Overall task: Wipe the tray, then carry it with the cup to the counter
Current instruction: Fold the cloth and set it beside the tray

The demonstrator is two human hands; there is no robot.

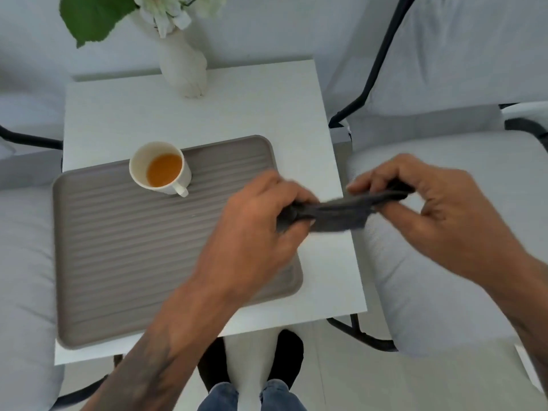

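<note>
A grey ribbed tray (124, 247) lies on a small white table (243, 114). Near the tray's far edge stands a white cup (166, 185) holding orange liquid, its handle turned toward me. A dark grey cloth (341, 213) is stretched between both hands above the table's right edge, beside the tray. My left hand (255, 232) grips the cloth's left end over the tray's right rim. My right hand (433, 200) pinches its right end over the seat cushion.
A white vase (184, 69) with white flowers and a green leaf stands at the table's far edge. Light grey cushioned chairs with black frames (367, 78) flank the table left and right. My feet in dark shoes show under the table's near edge.
</note>
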